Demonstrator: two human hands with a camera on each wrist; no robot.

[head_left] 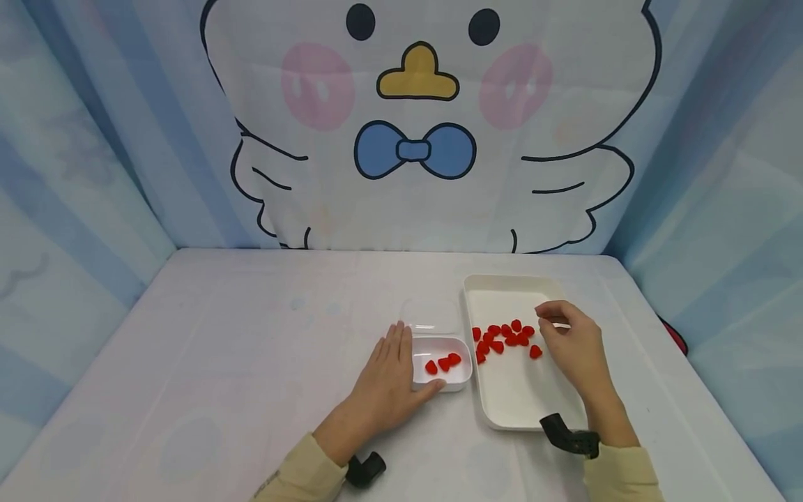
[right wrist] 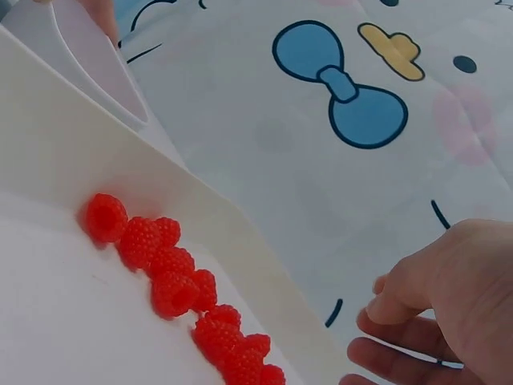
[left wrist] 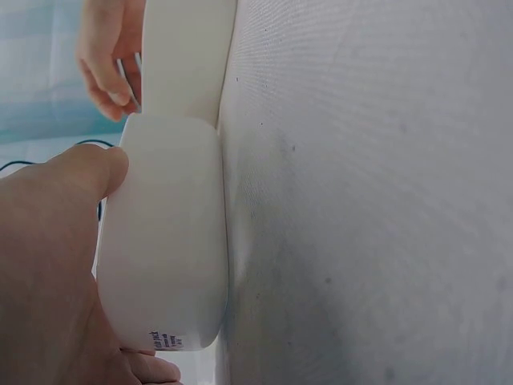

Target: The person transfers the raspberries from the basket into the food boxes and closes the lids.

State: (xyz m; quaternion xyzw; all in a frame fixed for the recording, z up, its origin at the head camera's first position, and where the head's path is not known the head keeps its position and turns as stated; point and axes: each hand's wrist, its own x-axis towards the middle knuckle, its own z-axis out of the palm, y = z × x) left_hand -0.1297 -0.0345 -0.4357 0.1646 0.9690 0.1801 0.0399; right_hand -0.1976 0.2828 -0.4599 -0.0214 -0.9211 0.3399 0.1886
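Note:
My left hand [head_left: 390, 380] lies along the left side of a small white box [head_left: 467, 369], fingers straight and thumb at its near rim. A few red raspberries [head_left: 445, 363] lie inside the box. In the left wrist view the thumb touches the top edge of the box [left wrist: 172, 233]. My right hand [head_left: 574, 341] hovers over the right side of a white tray [head_left: 521, 404], fingers loosely bent, with nothing visible between them. Several raspberries [head_left: 511, 339] are grouped in the tray's left and middle part. The right wrist view shows a row of raspberries [right wrist: 172, 293] along the tray wall.
Behind the box lies a clear lid [head_left: 429, 317]. The tray stands against the right side of the box on a pale tablecloth [head_left: 251, 348]. A printed curtain [head_left: 414, 202] hangs at the table's back edge. Each wrist wears a black camera mount [head_left: 569, 438].

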